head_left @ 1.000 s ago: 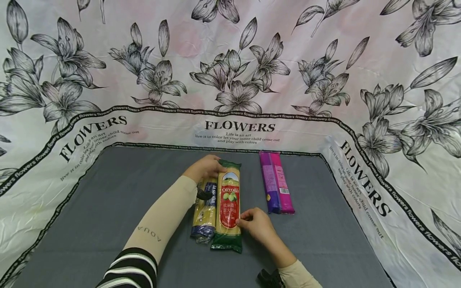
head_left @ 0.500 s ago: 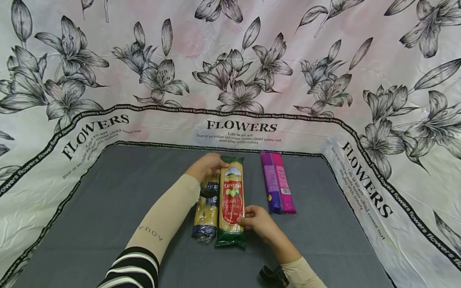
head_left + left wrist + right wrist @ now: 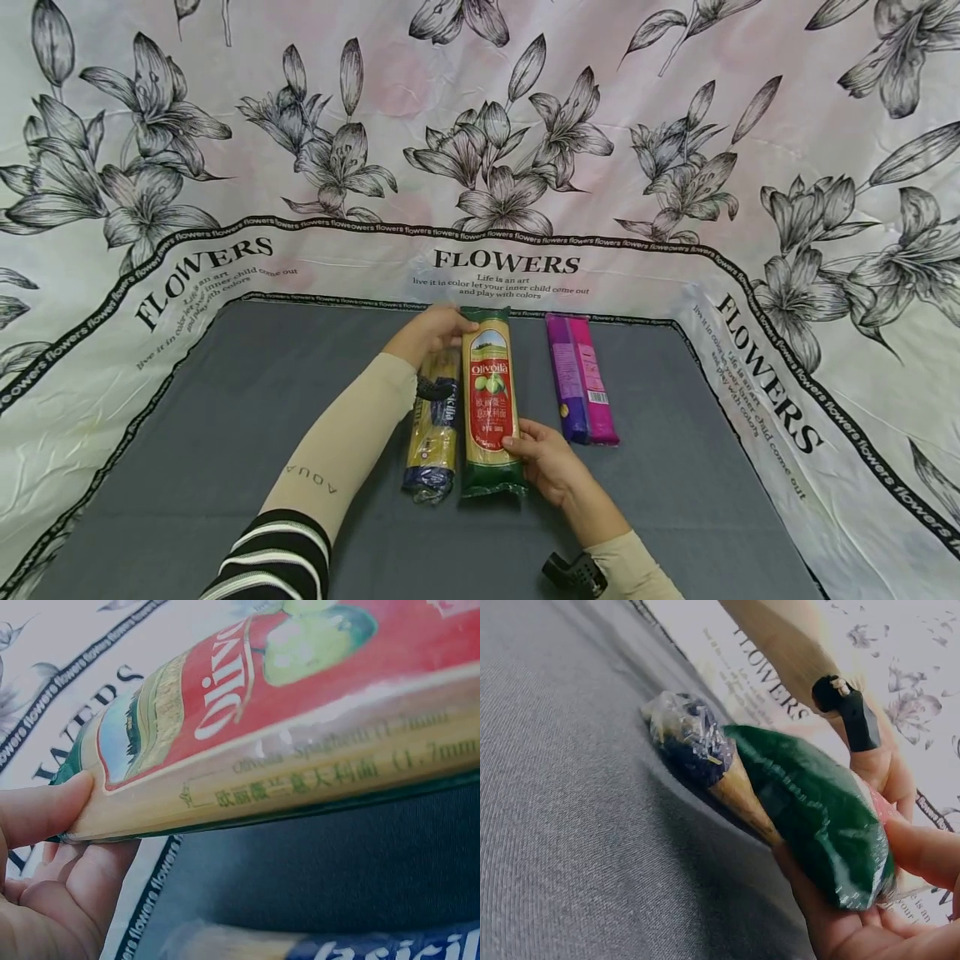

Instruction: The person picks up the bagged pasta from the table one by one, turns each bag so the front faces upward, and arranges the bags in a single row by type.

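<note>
A green-ended packet of spaghetti [image 3: 491,400] with a red label is held between both hands, raised off the grey cloth. My left hand [image 3: 433,331] pinches its top end, thumb on the front and fingers beneath, as the left wrist view shows. Near the bottom end, my right hand [image 3: 553,462] grips the right edge with the thumb on the front; in the right wrist view its fingers curl under the green end [image 3: 817,817]. Just left of it, a blue and yellow pasta packet [image 3: 432,433] lies on the cloth, partly hidden by the left wrist.
To the right, a pink and purple packet [image 3: 582,379] lies flat on the grey cloth [image 3: 660,500]. Behind the cloth rises a white sheet [image 3: 495,279] printed with flowers and lettering. Dark wrist devices [image 3: 576,575] sit on both arms.
Both hands have lifted the spaghetti packet and moved it slightly up and to the right, apart from the blue and yellow packet. The right hand has taken a fuller grip on its lower edge.
</note>
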Available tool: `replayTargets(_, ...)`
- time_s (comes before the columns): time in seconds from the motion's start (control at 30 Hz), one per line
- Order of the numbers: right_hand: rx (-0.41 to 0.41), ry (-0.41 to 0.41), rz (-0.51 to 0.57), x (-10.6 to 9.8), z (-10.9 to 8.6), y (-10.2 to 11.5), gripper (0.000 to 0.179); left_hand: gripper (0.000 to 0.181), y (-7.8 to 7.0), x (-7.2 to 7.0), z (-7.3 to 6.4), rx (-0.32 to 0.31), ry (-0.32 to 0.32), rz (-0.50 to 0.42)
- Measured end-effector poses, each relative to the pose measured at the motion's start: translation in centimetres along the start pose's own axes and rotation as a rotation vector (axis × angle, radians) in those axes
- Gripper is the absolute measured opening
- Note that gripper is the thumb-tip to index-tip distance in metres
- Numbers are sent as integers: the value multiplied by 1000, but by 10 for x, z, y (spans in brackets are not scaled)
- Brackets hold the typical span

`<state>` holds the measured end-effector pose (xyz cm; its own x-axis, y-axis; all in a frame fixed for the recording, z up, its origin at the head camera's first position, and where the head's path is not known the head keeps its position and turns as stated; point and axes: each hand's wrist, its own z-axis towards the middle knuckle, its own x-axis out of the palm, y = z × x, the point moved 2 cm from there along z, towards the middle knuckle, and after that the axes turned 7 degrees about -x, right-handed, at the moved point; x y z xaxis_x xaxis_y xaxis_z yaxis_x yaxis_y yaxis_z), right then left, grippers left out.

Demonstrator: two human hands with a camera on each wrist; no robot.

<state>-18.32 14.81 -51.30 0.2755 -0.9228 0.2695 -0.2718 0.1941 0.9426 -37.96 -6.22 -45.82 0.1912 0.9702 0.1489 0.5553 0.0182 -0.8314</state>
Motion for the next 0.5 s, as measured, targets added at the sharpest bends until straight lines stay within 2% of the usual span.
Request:
replayTargets(0.2, 2, 68, 53, 0, -3, 2, 64, 95, -3, 6, -4, 1, 35, 24)
replayTargets(0.5, -63, 31, 42, -1, -4, 8, 62, 89, -2, 9, -3, -9, 102, 7)
